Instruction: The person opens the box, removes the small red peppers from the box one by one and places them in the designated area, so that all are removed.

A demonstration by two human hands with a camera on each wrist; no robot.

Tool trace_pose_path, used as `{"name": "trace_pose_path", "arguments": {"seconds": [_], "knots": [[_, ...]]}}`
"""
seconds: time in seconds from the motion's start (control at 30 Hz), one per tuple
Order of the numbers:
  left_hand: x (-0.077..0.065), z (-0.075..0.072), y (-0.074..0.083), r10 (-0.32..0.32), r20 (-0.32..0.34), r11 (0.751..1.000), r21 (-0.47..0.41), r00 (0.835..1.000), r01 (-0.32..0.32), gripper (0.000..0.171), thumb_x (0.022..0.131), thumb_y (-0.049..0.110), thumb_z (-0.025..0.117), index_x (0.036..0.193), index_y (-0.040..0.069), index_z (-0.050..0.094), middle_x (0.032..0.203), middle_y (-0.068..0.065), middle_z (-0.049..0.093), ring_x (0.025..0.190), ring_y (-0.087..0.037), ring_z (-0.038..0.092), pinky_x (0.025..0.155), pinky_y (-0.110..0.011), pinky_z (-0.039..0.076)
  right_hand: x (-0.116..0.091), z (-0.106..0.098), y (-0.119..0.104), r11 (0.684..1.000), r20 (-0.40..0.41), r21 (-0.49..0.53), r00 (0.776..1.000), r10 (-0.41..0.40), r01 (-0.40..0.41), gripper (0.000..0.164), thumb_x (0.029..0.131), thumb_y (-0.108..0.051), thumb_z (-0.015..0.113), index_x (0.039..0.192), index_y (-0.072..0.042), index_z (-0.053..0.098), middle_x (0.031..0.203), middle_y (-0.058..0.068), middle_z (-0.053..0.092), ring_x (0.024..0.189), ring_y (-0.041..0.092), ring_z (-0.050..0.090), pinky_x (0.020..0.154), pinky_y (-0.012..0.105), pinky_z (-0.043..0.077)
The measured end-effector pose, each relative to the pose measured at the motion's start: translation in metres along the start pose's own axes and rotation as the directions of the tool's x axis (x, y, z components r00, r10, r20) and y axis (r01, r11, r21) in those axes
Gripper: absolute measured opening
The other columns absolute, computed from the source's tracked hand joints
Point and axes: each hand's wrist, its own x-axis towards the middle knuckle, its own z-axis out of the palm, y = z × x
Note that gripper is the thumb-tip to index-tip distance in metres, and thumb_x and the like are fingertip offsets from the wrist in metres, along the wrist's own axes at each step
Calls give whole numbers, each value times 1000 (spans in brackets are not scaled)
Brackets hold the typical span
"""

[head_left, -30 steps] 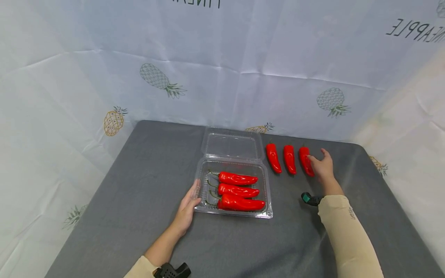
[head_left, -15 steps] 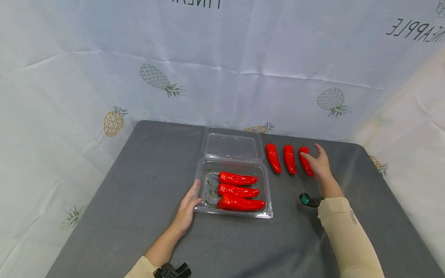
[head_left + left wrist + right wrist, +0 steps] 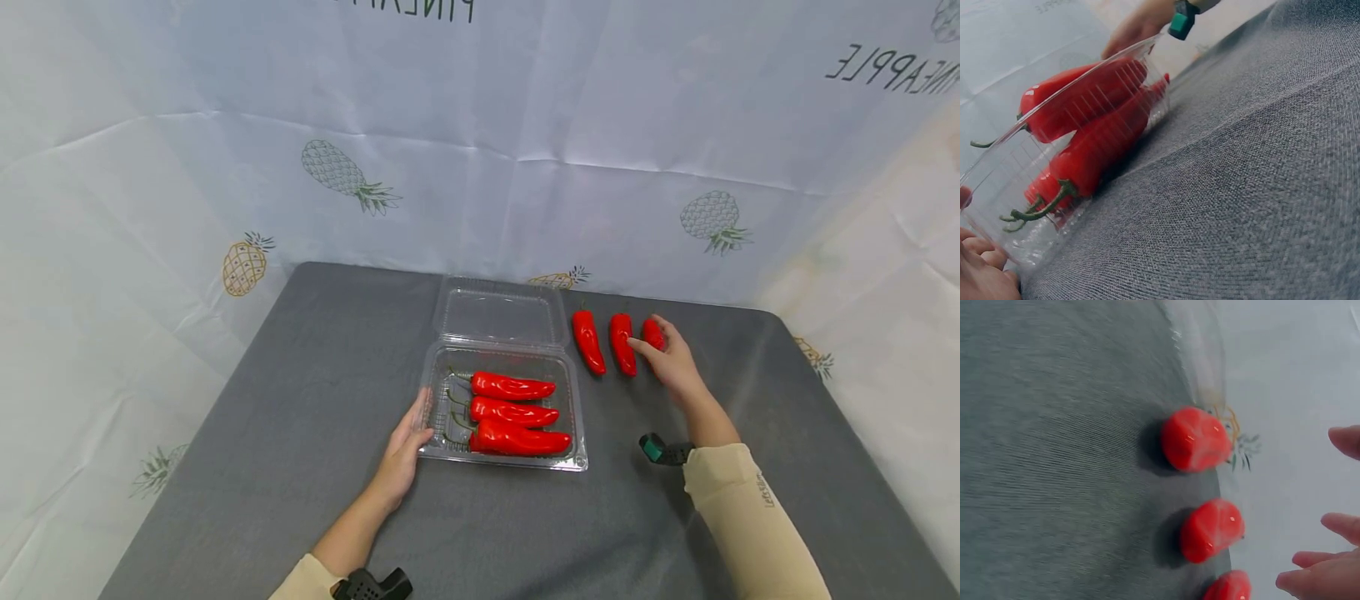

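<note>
A clear plastic clamshell container (image 3: 579,417) lies with its lid (image 3: 501,310) folded back. Several red chili peppers (image 3: 517,437) with green stems lie crosswise in its base. My left hand (image 3: 397,467) grips the base at its left side, thumb at the near rim, fingers outside the wall. Three more peppers stand in a row to the right: a left one (image 3: 588,343), a middle one (image 3: 622,343) and a right one (image 3: 652,332). My right hand (image 3: 675,360) hovers with parted fingers above the right pepper, hiding its lower half. Its thumb overlaps the middle pepper in the head view.
A grey cloth (image 3: 300,392) covers the table. Behind hangs a white curtain (image 3: 480,167) printed with pineapples. Each wrist carries a black camera mount, the right mount (image 3: 663,450) having a green patch.
My right hand has moved left, from beside the right pepper to over it, its thumb now at the middle pepper. The left hand, the container and the peppers have stayed put.
</note>
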Motion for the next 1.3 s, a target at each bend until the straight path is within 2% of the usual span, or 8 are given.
{"name": "trace_pose_path", "arguments": {"seconds": [0.17, 0.27, 0.57, 0.77, 0.93, 1.03, 1.23, 1.3], "knots": [[-1, 0, -1, 19, -2, 1000, -5, 1000, -19, 59, 92, -2, 34, 144, -12, 9, 151, -30, 9, 134, 4, 20, 103, -1, 19, -9, 12, -1, 998, 43, -23, 997, -57, 58, 77, 92, -32, 54, 150, -7, 10, 156, 19, 4, 143, 40, 5, 111, 58, 19], [-1, 0, -1, 27, -3, 1000, -9, 1000, -27, 58, 92, -2, 34, 143, -14, 10, 150, -32, 8, 130, 11, 23, 102, -1, 20, -14, 17, -3, 998, 71, -15, 995, -67, 69, 78, 92, -32, 56, 150, -6, 11, 156, 19, 4, 143, 38, 6, 112, 55, 19], [-2, 0, -1, 6, -6, 1000, -3, 1000, -6, 59, 91, -2, 34, 144, -13, 10, 151, -30, 9, 135, 1, 19, 103, -1, 19, -34, 31, -14, 990, 175, 45, 975, -136, 130, 73, 91, -23, 59, 148, -4, 18, 156, 20, 11, 143, 38, 9, 112, 54, 20], [-2, 0, -1, 33, -4, 999, -18, 999, -33, 58, 91, -2, 34, 143, -15, 10, 150, -33, 8, 128, 15, 24, 102, -1, 20, -39, 46, -19, 983, 238, 37, 954, -182, 179, 72, 89, -25, 61, 146, -3, 22, 154, 19, 16, 143, 38, 11, 111, 53, 22], [-1, 0, -2, 30, -1, 999, -21, 1000, -30, 58, 91, -4, 34, 143, -15, 9, 150, -33, 8, 127, 17, 25, 102, -1, 20, -40, 53, -22, 975, 294, 64, 929, -224, 214, 68, 90, -23, 60, 145, -3, 26, 153, 20, 22, 142, 40, 15, 108, 55, 27], [0, 0, -1, 11, -7, 1000, -13, 1000, -11, 59, 91, -3, 34, 143, -14, 10, 151, -31, 9, 131, 11, 22, 102, -1, 20, -42, 56, -25, 967, 326, 75, 910, -254, 243, 64, 89, -23, 61, 143, -4, 32, 151, 18, 27, 141, 38, 18, 108, 54, 27], [2, 0, 0, -14, -2, 1000, 0, 1000, 14, 59, 90, -3, 32, 144, -12, 9, 152, -28, 8, 141, -31, 8, 103, -1, 19, -53, 64, -33, 961, 402, 78, 873, -275, 267, 59, 88, -24, 63, 139, -4, 41, 149, 18, 33, 139, 37, 26, 107, 52, 31], [2, 0, 0, -17, 1, 1000, -2, 1000, 17, 60, 90, -4, 32, 144, -13, 8, 153, -28, 8, 139, -37, 5, 103, 0, 18, -57, 67, -36, 963, 431, 85, 862, -265, 254, 57, 88, -24, 63, 138, -2, 43, 146, 20, 38, 137, 38, 31, 104, 51, 37]]}}
